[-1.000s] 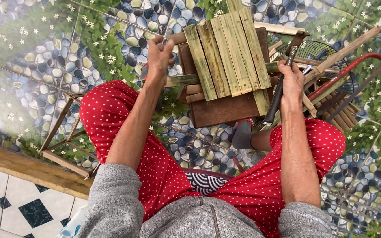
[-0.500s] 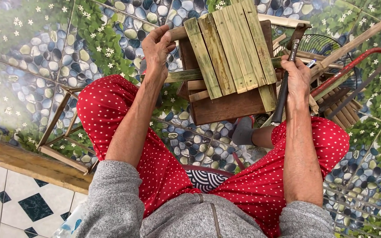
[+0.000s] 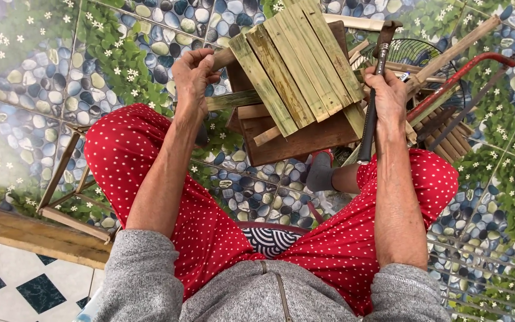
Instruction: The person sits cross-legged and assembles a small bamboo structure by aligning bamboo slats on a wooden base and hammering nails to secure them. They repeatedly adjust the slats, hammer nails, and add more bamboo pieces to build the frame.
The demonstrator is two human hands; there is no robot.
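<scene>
Seated worker with a small bamboo-slat stool (image 3: 296,71) resting on a wooden block (image 3: 299,140) at 12 o'clock above the knees. The left hand (image 3: 193,74), its grip closed around a projecting round leg, steadies the stool; the right hand (image 3: 388,95) grips a dark-handled hammer (image 3: 374,89) at 2 o'clock. The stool appears light, rigid and splintery, best held by its legs.
</scene>
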